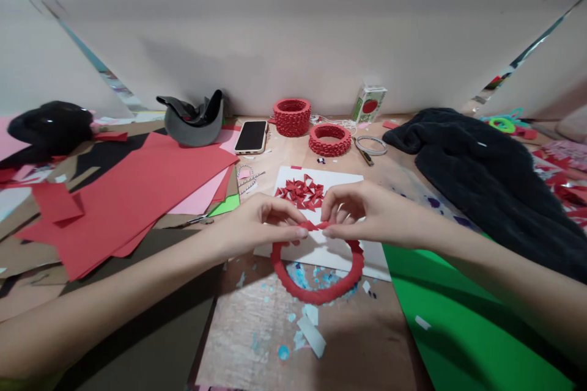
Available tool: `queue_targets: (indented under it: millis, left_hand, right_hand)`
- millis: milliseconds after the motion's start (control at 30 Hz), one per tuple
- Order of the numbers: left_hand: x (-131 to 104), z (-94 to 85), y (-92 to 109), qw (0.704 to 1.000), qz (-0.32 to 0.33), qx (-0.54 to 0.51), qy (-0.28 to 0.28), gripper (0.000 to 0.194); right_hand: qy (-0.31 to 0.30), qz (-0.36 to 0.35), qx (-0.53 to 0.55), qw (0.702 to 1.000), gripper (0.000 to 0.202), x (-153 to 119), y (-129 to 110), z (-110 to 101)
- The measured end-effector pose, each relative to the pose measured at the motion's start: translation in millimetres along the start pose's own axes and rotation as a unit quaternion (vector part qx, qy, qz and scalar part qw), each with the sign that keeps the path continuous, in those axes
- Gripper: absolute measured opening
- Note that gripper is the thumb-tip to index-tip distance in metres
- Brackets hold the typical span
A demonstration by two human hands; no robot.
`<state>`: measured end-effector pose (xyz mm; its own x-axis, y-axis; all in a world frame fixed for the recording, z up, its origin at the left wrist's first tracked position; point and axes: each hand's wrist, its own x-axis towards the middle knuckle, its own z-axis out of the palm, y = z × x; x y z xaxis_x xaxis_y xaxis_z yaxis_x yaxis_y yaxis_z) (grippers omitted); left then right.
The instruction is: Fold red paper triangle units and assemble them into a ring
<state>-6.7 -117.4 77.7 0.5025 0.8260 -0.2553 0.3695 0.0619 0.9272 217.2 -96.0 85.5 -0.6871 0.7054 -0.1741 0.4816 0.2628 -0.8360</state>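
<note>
A red ring of folded paper pieces (316, 299) hangs between my two hands, over the near edge of a white sheet (376, 259). My left hand (270, 223) pinches the upper left of the ring between thumb and index finger. Opposite it, my right hand (355, 214) pinches the upper right in the same way, and the fingertips nearly meet at the top. Whether the ring is joined there is hard to see behind the fingers. Just beyond my hands, a pile of small folded red paper triangles (302, 192) lies on the white sheet.
Two finished-looking red paper rings (292, 117) stand at the back, near a phone (251, 137), a small box (369, 104), a tape ring (371, 145) and a cutter (364, 153). Red sheets (137, 195), scissors (190, 222) and a cap (192, 119) lie left; dark cloth (477, 165) and green sheet (440, 311) right.
</note>
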Motion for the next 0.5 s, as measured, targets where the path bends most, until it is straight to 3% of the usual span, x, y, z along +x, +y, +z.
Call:
queue_targets:
  millis: [233, 500]
  left_hand:
    - [-10, 1.4, 3, 1.0, 0.013, 0.017, 0.006, 0.017]
    - [-10, 1.8, 2, 0.999, 0.033, 0.02, 0.01, 0.016]
  right_hand:
    - [0.061, -0.037, -0.026, 0.997, 0.004, -11, -18, 5]
    - [0.072, -0.052, -0.047, 0.995, 0.005, -15, -21, 9]
